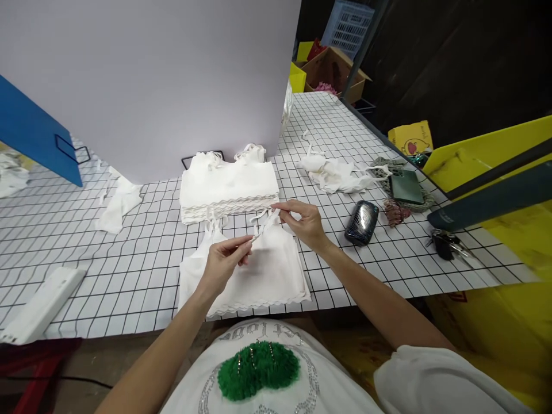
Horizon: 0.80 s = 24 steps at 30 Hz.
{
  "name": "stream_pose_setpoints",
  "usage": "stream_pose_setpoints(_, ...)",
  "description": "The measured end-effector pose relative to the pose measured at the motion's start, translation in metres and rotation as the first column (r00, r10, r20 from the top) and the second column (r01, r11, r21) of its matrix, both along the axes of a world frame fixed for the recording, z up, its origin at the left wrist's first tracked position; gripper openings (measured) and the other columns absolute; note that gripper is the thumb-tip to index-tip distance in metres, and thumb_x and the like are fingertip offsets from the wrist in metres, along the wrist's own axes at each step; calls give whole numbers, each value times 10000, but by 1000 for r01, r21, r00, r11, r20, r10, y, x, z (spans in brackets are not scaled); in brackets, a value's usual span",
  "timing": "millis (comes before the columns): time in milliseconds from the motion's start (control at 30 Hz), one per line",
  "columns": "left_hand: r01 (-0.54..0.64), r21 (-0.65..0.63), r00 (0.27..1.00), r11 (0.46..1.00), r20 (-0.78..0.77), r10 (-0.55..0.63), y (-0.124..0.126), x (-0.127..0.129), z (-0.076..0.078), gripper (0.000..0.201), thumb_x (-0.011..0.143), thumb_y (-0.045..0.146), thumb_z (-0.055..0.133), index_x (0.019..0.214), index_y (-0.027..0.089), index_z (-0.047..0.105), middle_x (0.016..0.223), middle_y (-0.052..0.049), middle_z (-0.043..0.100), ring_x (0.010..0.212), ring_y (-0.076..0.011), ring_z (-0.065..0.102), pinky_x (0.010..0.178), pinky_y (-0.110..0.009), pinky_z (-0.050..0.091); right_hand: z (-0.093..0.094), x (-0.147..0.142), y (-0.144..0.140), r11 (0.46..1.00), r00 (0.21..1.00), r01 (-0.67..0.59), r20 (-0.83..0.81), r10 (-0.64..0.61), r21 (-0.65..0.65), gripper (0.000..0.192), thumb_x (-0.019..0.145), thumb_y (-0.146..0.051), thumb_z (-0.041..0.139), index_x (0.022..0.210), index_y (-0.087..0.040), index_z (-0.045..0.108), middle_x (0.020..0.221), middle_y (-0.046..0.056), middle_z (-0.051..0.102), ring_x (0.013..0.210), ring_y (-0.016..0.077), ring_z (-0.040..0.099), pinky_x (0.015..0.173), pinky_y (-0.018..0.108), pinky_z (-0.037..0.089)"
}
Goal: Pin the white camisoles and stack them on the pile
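In front of me white camisole tops (271,273) lie flat in a pile, their scalloped hems facing me. My left hand (226,261) pinches one end of a thin white shoulder strap (261,229) above the top garment. At the strap's other end, my right hand (304,221) is closed with thumb and forefinger together. Between the two hands the strap runs slantwise. Just behind lies a taller stack of folded white camisoles (229,184), straps bunched at its far side.
Loose white garments (332,172) lie at the back right, near a black glossy case (362,223), a green wallet (406,187) and keys (451,246). A white power strip (43,305) is at left. A grey panel (172,86) stands behind the stack.
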State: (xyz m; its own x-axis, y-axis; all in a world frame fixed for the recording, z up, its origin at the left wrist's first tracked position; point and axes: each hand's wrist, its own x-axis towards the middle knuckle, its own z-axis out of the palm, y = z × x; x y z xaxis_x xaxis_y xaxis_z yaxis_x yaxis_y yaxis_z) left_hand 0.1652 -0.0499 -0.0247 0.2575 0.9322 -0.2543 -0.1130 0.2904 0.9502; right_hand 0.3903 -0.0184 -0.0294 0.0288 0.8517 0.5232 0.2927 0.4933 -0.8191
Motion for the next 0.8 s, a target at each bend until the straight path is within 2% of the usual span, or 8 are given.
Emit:
stream_pose_setpoints(167, -70, -36, 993, 997, 96, 73, 1, -10, 7, 321, 690, 425, 875, 902, 187, 833, 844, -67, 746, 709, -125, 619, 725, -298, 547, -9, 4, -6, 1000, 1000, 5, 17, -4, -18, 229, 894, -178, 599, 976, -256, 799, 726, 12, 694, 673, 148, 634, 646, 306, 542)
stream_pose_setpoints(333, -182, -24, 981, 983, 57, 183, 2, -12, 8, 406, 610, 358, 931, 962, 188, 823, 786, -67, 767, 763, -189, 700, 784, -353, 578, -12, 14, -7, 1000, 989, 17, 150, -14, -16, 229, 886, -166, 609, 989, -254, 793, 787, 34, 696, 733, 169, 634, 701, 341, 556)
stream_pose_setpoints(433, -162, 35, 987, 986, -1, 162, 0, -8, 10, 343, 618, 323, 930, 915, 190, 821, 788, -64, 773, 730, -176, 692, 737, -327, 575, -2, 11, -12, 988, 938, -144, 312, 152, -48, 280, 886, -174, 609, 1093, -275, 768, 1055, 76, 716, 1053, 235, 642, 944, 457, 536)
stream_pose_setpoints(500, -106, 81, 994, 991, -19, 108, -1, -3, 13, 271, 648, 321, 915, 863, 189, 817, 800, -61, 771, 718, -168, 684, 739, -327, 579, 8, 0, -16, 937, 890, -309, 298, 345, -162, 321, 909, -225, 627, 1210, -289, 716, 1233, 78, 690, 1250, 255, 575, 1075, 509, 461)
stream_pose_setpoints(533, -75, 99, 997, 992, -15, 77, -2, -1, 15, 246, 665, 323, 905, 850, 188, 815, 824, -63, 773, 739, -174, 691, 759, -336, 584, 13, -6, -18, 899, 871, -373, 247, 425, -231, 332, 914, -264, 648, 1241, -287, 698, 1258, 76, 689, 1261, 252, 578, 1082, 501, 460)
stream_pose_setpoints(633, -15, 111, 1000, 994, 20, 13, -2, 4, 18, 242, 699, 333, 883, 874, 183, 808, 917, -80, 781, 869, -226, 724, 842, -382, 594, 21, -23, -21, 831, 876, -423, 72, 477, -361, 268, 892, -333, 703, 1138, -235, 738, 1089, 67, 754, 1036, 219, 687, 938, 405, 547)
stream_pose_setpoints(700, -23, 79, 999, 997, 31, 21, -2, 5, 18, 277, 687, 330, 891, 895, 173, 797, 887, -77, 780, 854, -234, 735, 856, -408, 600, 22, -27, -20, 841, 907, -381, 20, 420, -384, 173, 893, -328, 696, 981, -198, 766, 931, 56, 766, 884, 194, 699, 838, 360, 560)
stream_pose_setpoints(800, -72, 48, 997, 996, 20, 71, 0, 5, 16, 296, 644, 324, 917, 834, 151, 770, 740, -45, 748, 707, -198, 718, 785, -399, 614, 20, -26, -20, 842, 926, -354, -24, 378, -406, 174, 877, -342, 704, 864, -180, 764, 840, 53, 752, 816, 184, 688, 776, 341, 555)
